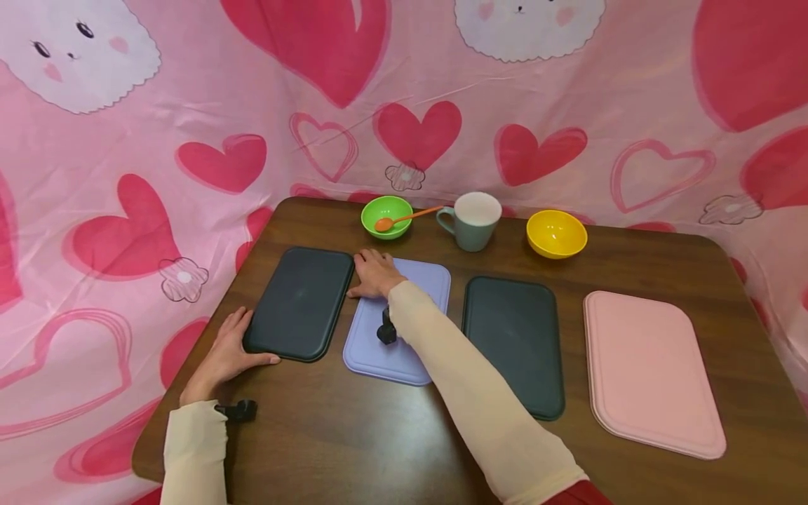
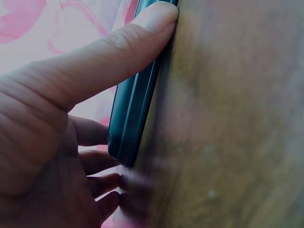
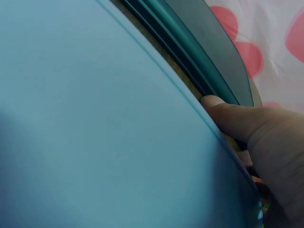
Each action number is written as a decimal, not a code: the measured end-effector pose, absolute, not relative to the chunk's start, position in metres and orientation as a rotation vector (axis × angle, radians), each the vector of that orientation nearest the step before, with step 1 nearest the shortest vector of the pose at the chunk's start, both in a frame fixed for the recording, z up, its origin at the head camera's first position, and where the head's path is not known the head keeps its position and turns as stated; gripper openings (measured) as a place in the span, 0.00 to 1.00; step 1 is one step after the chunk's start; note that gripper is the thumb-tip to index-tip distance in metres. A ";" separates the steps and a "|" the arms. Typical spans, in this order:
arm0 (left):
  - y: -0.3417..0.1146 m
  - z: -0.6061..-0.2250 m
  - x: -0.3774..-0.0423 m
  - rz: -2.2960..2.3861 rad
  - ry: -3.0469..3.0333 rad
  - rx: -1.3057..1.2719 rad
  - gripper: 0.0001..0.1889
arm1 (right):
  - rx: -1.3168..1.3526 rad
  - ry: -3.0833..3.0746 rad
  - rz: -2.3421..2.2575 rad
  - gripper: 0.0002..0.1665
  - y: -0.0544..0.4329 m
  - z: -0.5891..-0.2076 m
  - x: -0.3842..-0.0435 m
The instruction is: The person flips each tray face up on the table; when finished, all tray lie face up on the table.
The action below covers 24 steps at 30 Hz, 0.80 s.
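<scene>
A flat dark rectangular board [image 1: 299, 301] with rounded corners and a stepped edge lies at the left of the table. My left hand [image 1: 226, 354] spans its near left corner, thumb extended along the near edge and fingers at the left side. In the left wrist view the thumb [image 2: 118, 54] lies across the board's edge [image 2: 130, 116]. My right hand [image 1: 374, 273] reaches over a lavender board [image 1: 385, 344] to the dark board's far right corner. Its thumb [image 3: 232, 116] points into the narrow gap between the two boards in the right wrist view.
Another dark board [image 1: 514, 344] and a pink board [image 1: 653, 372] lie to the right on the brown table [image 1: 328, 435]. Along the back stand a green bowl [image 1: 379, 208] with an orange spoon [image 1: 407, 218] across it, a grey-green mug [image 1: 475, 230] and a yellow bowl [image 1: 557, 235].
</scene>
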<state>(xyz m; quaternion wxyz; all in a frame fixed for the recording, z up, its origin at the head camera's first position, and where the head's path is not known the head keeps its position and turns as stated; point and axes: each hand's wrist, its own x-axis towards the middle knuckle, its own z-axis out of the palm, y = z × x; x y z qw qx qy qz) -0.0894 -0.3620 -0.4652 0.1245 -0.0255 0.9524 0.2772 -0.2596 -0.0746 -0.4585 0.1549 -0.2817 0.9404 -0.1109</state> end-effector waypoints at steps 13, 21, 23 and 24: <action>-0.361 -0.464 -0.090 0.813 2.768 -0.094 0.65 | -0.812 2.625 -0.336 0.55 -0.075 -0.453 -0.263; -0.361 -0.463 -0.090 0.808 2.777 -0.113 0.65 | -0.802 2.635 -0.307 0.58 -0.076 -0.456 -0.263; -0.361 -0.464 -0.090 0.806 2.789 -0.110 0.64 | -0.794 2.642 -0.309 0.58 -0.077 -0.456 -0.263; -0.361 -0.464 -0.090 0.807 2.795 -0.107 0.64 | -0.789 2.646 -0.311 0.58 -0.077 -0.457 -0.263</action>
